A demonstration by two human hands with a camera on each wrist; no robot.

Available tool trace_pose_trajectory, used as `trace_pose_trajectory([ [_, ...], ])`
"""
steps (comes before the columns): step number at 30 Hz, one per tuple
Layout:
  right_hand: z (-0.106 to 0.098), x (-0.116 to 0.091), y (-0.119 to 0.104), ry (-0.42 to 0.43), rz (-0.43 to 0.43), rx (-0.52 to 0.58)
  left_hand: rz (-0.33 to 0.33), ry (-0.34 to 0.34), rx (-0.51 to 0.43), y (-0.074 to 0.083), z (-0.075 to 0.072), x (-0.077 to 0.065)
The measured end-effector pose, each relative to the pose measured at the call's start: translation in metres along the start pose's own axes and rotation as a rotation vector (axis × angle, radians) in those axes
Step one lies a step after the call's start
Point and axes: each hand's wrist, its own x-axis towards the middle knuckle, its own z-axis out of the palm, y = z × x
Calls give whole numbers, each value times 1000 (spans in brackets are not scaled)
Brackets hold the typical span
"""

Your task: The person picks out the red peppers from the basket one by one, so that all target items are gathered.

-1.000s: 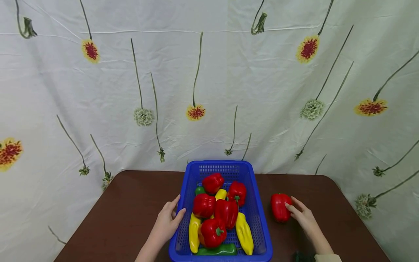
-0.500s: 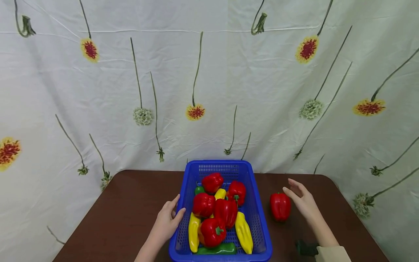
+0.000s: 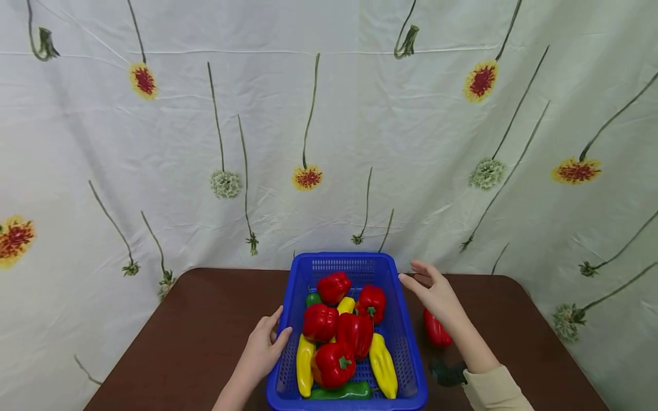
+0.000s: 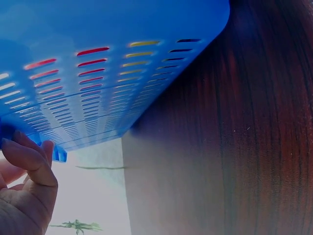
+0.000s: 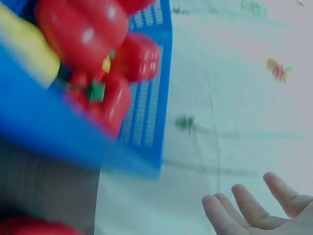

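Note:
A blue plastic basket (image 3: 411, 348) stands on the table, holding red bell peppers (image 3: 334, 365), yellow peppers (image 3: 382, 365) and green peppers (image 3: 344, 391). My left hand (image 3: 262, 348) grips the basket's left rim; its bent fingers (image 4: 36, 169) show against the rim in the left wrist view. My right hand (image 3: 437, 294) hangs near the basket's far right side, fingers spread apart and holding nothing. Under the right forearm a single red bell pepper (image 3: 437, 329) lies on the table, partly hidden by the arm. It also shows, cut off, at the bottom of the right wrist view.
The dark brown table (image 3: 221, 319) runs back to a white flower-print cloth (image 3: 329, 114) hanging behind it. A dark device (image 3: 447, 374) sits at the right wrist beside a beige sleeve (image 3: 496, 388).
My right hand has let go of the loose red bell pepper and swung up and left toward the basket, leaving the pepper on the table. The left hand stays on the rim.

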Motion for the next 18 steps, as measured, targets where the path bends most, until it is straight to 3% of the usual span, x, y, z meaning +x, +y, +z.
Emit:
trace_pose_trajectory([
  [8, 46, 4, -6, -8, -40, 26, -12, -10, -2, 1, 0, 0],
  [18, 92, 6, 1, -2, 49, -25, -6, -1, -4, 0, 0, 0],
])
